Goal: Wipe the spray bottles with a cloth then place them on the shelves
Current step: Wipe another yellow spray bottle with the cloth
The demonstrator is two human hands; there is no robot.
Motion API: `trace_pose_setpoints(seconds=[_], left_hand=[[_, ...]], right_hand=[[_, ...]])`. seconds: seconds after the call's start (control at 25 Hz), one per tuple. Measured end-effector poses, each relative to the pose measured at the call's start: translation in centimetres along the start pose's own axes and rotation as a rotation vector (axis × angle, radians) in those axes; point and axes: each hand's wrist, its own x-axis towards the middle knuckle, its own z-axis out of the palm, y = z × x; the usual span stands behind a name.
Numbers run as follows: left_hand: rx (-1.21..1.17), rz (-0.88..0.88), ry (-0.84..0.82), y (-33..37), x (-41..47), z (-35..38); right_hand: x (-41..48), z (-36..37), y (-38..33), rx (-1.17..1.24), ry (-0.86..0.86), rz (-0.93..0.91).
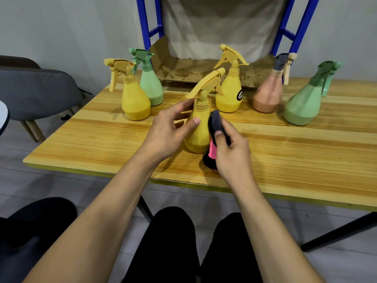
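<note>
Head view: at table centre, the left hand (169, 127) grips a yellow plastic trigger spray bottle (199, 123) while the right hand (230, 152) pinches a dark, pink-edged cloth (214, 137) against its three-o'clock side. Wiping looks underway; shelving on the blue metal rack (150, 23) at twelve o'clock likely follows.

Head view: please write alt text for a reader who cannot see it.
A person's left hand holds a yellow spray bottle at a wooden table while the right hand presses a dark cloth against it. Behind stand five more bottles, two yellow, two green, one pink, before a blue shelf frame.
</note>
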Motion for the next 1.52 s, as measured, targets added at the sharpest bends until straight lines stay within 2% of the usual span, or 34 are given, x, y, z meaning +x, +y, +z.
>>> trace_pose_setpoints(seconds=[0.12, 0.32, 0.48, 0.76, 0.92, 1.08, 1.32, 1.4, 1.52], left_hand=[[0.051, 0.010, 0.051, 0.2, -0.1, 0.4], [-0.009, -0.047, 0.108, 0.4, -0.2, 0.5], [0.012, 0.011, 0.158, 0.4, -0.4, 1.1], [0.072, -0.025, 0.012, -0.1, 0.5, -1.2], [-0.007, 0.010, 0.106, -0.5, 0.4, 0.3], [-0.137, -0.056, 0.169, -0.8, 0.6, 1.3], [-0.056, -0.087, 0.261, 0.0, 0.5, 2.1], [-0.030, -0.093, 0.226, 0.1, 0.4, 1.7], [-0.012, -0.102, 0.088, -0.4, 0.4, 0.4]], right_hand=[[-0.5, 0.9, -0.7, 0.005, 0.024, -0.074], [-0.8, 0.5, -0.4, -0.017, 0.047, 0.061], [-0.5, 0.9, -0.9, 0.010, 0.024, -0.053], [-0.5, 0.2, -0.4, -0.008, 0.019, 0.067], [-0.4, 1.0, -1.4, 0.011, 0.028, -0.087], [-0.9, 0.8, -0.7, -0.015, 0.058, -0.020], [-0.1, 0.9, -1.1, -0.004, 0.080, -0.066], [-0.3, 0.9, -0.8, -0.005, 0.080, -0.040], [-0.3, 0.4, -0.3, -0.017, 0.082, 0.007]])
